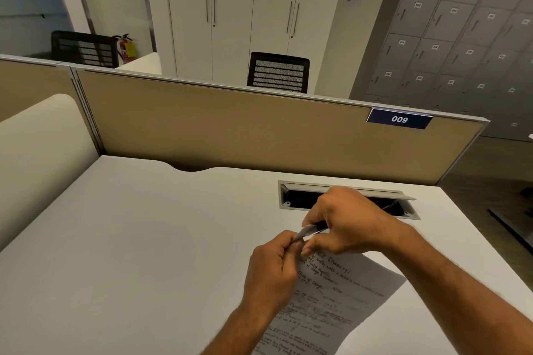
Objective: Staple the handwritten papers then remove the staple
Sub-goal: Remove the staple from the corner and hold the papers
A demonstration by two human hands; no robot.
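Observation:
The handwritten papers (340,297) lie tilted on the white desk (144,239), near its front right. My left hand (271,268) pinches their top left corner, fingers closed on the sheets. My right hand (346,225) is shut on a small stapler (310,230), silver and black, whose tip points at that same corner and touches my left fingers. Most of the stapler is hidden inside my right fist. No staple can be made out.
An open cable tray (294,199) with a raised lid is set into the desk just behind my right hand. A beige partition (230,130) labelled 009 closes off the desk's far edge. A cream divider (37,153) stands at the left.

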